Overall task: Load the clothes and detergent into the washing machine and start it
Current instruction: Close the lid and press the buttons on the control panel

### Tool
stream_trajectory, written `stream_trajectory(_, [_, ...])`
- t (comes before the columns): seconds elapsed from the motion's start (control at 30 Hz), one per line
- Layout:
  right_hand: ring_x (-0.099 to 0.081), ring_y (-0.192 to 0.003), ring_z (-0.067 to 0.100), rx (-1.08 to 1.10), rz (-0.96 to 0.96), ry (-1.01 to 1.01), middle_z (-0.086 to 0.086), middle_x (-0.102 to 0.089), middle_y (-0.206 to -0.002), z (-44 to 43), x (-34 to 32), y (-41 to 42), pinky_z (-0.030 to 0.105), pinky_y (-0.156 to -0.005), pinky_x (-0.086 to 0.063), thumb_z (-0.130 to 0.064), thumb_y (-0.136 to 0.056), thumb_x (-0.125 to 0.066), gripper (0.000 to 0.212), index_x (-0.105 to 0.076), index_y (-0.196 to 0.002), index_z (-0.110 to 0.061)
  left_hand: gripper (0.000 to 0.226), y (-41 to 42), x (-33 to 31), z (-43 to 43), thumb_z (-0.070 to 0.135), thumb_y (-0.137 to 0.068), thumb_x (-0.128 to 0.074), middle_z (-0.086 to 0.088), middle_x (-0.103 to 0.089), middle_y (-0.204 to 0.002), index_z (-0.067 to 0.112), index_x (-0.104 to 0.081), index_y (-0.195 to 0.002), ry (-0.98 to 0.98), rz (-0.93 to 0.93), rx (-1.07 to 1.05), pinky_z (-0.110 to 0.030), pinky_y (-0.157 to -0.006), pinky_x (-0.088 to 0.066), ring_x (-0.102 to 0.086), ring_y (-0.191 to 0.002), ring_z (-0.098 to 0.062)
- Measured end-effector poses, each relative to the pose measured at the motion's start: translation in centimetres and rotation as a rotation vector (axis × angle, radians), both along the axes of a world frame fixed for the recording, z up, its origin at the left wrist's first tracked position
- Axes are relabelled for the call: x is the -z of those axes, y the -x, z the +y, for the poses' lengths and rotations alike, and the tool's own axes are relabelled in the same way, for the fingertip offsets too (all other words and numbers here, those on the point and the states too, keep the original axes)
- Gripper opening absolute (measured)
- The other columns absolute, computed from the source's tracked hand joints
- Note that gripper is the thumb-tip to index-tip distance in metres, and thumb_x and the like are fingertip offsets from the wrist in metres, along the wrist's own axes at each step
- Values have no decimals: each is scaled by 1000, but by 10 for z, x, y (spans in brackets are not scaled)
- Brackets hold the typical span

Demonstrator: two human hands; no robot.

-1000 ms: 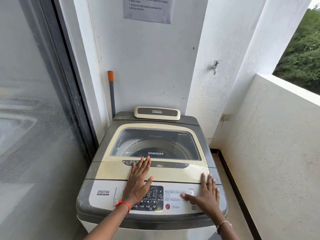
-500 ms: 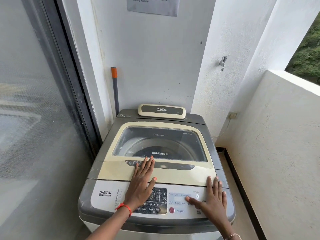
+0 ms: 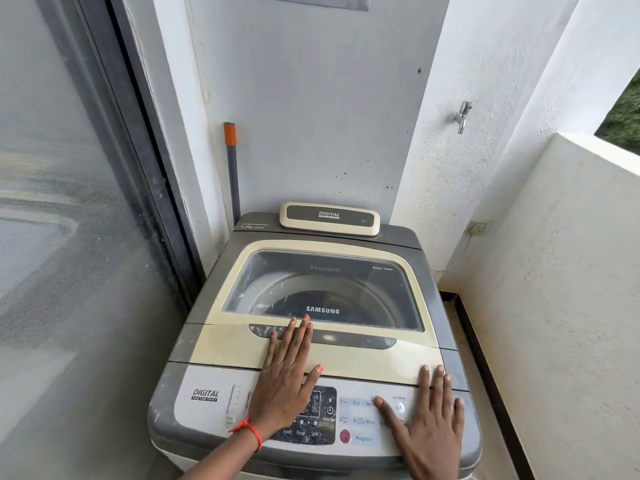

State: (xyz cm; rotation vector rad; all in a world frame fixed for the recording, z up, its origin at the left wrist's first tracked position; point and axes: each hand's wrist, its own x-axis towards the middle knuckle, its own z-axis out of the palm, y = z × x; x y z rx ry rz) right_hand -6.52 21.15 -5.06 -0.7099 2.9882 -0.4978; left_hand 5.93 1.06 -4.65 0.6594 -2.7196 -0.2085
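Closest on my feed, right hand (image 3: 429,422) at 5 o'clock lies flat on the control panel (image 3: 360,403), fingers straight and spread, gripping nothing. Left hand (image 3: 287,379) at 6 is flat too, fingertips (image 3: 306,319) reaching the handle recess (image 3: 353,339) of the closed lid (image 3: 228,348). Washing machine (image 3: 424,268) sits at 12 against the wall, orange-tipped pole (image 3: 231,168) at 11, tap (image 3: 462,116) at 1.

Head camera looks steeply down, close over the washing machine (image 3: 311,341).
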Motion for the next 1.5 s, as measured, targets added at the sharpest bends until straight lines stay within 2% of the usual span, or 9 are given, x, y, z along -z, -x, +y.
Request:
stream_trajectory(0.07, [-26, -137, 24, 0, -18, -5, 15, -34, -148, -1, 1, 1, 42, -108, -13, -86, -71, -13, 105, -31, -142, -10, 67, 0, 0, 1, 47, -97, -25, -3, -5, -159, 11, -7, -150, 5, -19, -9, -44, -113, -8, -2, -146, -18])
stream_trajectory(0.13, [-25, -134, 24, -4, -8, -2, 17, -38, -145, -2, 1, 1, 44, -106, -16, -85, -73, -13, 104, -34, -140, -8, 68, 0, -1, 1, 49, -96, -24, -3, -6, -159, 11, -7, -150, 13, -38, -20, -44, -114, -9, -3, -146, -19])
stream_trajectory(0.4, [-25, -133, 26, -1, 62, -2, 20, -38, -144, -3, 3, 1, 46, -104, -17, -83, -74, -11, 103, -34, -139, -5, 73, 1, -6, 5, 54, -95, -25, -4, -7, -159, 10, -8, -150, 27, -53, -31, -43, -115, -7, -5, -146, -20])
stream_trajectory(0.53, [-26, -132, 27, 0, 69, 11, 21, -39, -143, -4, 4, 1, 48, -104, -18, -83, -74, -11, 104, -35, -138, -5, 70, -1, -7, 5, 53, -96, -19, -3, -5, -159, 11, -7, -150, -13, -59, -25, -43, -115, -6, -4, -146, -19])
stream_trajectory(0.77, [-28, -131, 29, 6, 94, 18, 21, -39, -143, -5, 6, 2, 50, -103, -21, -83, -74, -11, 105, -35, -137, -4, 71, -2, -10, 3, 54, -95, -21, 1, -1, -159, 15, -2, -151, -101, -60, 14, -41, -115, 0, 2, -146, -16])
stream_trajectory(0.9, [-28, -132, 29, 4, 106, 23, 20, -38, -144, -5, 6, 1, 50, -103, -22, -83, -73, -11, 104, -34, -138, -5, 69, -3, -12, 0, 55, -94, -18, 11, 7, -158, 21, 0, -151, -202, 22, 58, -35, -116, 10, 8, -145, -11])
stream_trajectory(1.03, [-28, -132, 29, 5, 107, 22, 21, -38, -144, -5, 7, 1, 50, -104, -22, -83, -74, -11, 104, -34, -138, -4, 64, -3, -13, -2, 47, -93, -28, 18, 3, -157, 25, -8, -150, -296, 135, 99, -31, -116, 10, 4, -145, -8])
stream_trajectory(1.5, [-25, -134, 27, -1, 91, 14, 19, -36, -145, -4, 4, 0, 48, -106, -19, -83, -74, -12, 103, -31, -140, -6, 64, -3, -13, -2, 46, -93, -29, 17, 0, -157, 22, -11, -150, -317, 165, 112, -31, -117, 11, 2, -146, -9])
